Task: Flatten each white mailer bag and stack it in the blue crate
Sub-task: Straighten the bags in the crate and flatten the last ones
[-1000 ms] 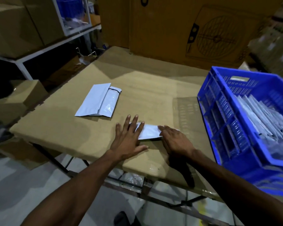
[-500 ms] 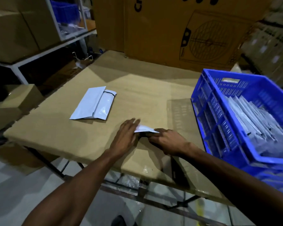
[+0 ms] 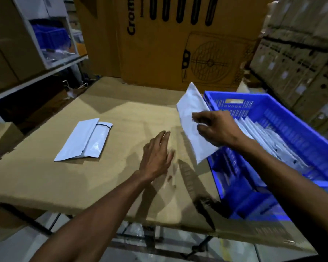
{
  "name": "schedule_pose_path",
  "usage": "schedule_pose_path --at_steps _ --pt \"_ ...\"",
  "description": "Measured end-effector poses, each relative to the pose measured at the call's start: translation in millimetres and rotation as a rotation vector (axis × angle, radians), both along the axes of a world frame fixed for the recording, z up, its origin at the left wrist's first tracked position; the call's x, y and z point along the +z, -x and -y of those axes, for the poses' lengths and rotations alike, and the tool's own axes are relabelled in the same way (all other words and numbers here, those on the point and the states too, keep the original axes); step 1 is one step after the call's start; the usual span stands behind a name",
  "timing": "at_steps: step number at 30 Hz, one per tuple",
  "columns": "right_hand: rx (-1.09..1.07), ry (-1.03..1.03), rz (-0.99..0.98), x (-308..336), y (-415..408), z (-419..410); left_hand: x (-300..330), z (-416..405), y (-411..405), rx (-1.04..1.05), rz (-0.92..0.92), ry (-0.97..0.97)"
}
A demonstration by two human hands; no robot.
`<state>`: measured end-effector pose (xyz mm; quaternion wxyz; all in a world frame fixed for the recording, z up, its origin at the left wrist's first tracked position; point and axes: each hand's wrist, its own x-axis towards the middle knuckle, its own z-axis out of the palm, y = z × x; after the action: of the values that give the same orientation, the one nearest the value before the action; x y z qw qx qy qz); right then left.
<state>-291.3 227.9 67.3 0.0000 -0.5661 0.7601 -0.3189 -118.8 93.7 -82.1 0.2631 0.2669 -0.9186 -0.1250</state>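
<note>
- The right hand [image 3: 217,129] has lifted the white mailer bag [image 3: 192,121] off the surface [image 3: 45,178], where both hands were pressing it flat a second ago, and now holds it in the air at the near-left corner of the blue crate [image 3: 299,118].
- The bag stands tilted on its long edge, its upper end pointing away from the person and its lower end hanging just over the crate's left wall.
- The right hand's fingers and thumb are curled round the bag's middle, gripping it.
- The left hand [image 3: 156,157] has come away from the bag; it hovers over the surface with straight, loosely spread fingers and holds nothing.
- Inside the crate a row of white mailer bags [image 3: 273,142] lies overlapping, leaning along its length.
- 2 more mailer bags [image 3: 85,141] lie flat on the left part of the surface, 1 partly over the other, well apart from both hands.
- The surface is covered with brown cardboard, and the crate sits on its right side.
- A large cardboard box [image 3: 178,44] printed with a fan drawing stands behind the surface.
- A white shelf rack [image 3: 45,35] with a blue bin is at the far left, and stacked cartons [image 3: 301,63] fill the right background.
</note>
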Motion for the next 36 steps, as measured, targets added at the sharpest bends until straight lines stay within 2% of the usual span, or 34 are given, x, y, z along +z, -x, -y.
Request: schedule_pose_path --at_steps 6,10,11,14,15,22,25,28,31,36 --pt "-0.204 0.035 0.062 39.3 65.7 -43.5 98.6 -28.0 100.1 -0.166 -0.022 0.102" --pt "-0.251 -0.01 0.185 47.5 111.1 -75.1 125.3 -56.4 156.0 -0.229 0.106 0.113" --pt "-0.262 -0.029 0.135 51.1 121.7 -84.0 128.0 -65.2 169.3 -0.241 0.157 0.119" --pt "-0.313 -0.109 -0.251 58.4 152.3 -113.0 132.0 -96.2 205.0 -0.31 0.335 0.122" --pt "-0.314 -0.149 -0.318 58.4 160.1 -122.5 131.3 -107.0 216.1 -0.339 0.397 0.113" --pt "-0.357 -0.427 -0.382 38.7 202.0 -170.8 102.1 -175.9 291.6 -0.492 0.657 0.134" --pt "-0.352 -0.481 -0.402 29.7 216.6 -184.3 90.3 -190.0 310.9 -0.552 0.774 0.214" --pt "-0.346 -0.487 -0.402 24.0 225.1 -193.7 79.6 -184.6 318.1 -0.521 0.865 0.278" --pt "-0.336 -0.493 -0.405 20.1 227.6 -199.1 68.8 -174.3 319.6 -0.478 0.85 0.22" --pt "-0.344 -0.495 -0.505 7.7 234.8 -196.7 71.6 -188.2 334.6 -0.565 0.59 0.194"
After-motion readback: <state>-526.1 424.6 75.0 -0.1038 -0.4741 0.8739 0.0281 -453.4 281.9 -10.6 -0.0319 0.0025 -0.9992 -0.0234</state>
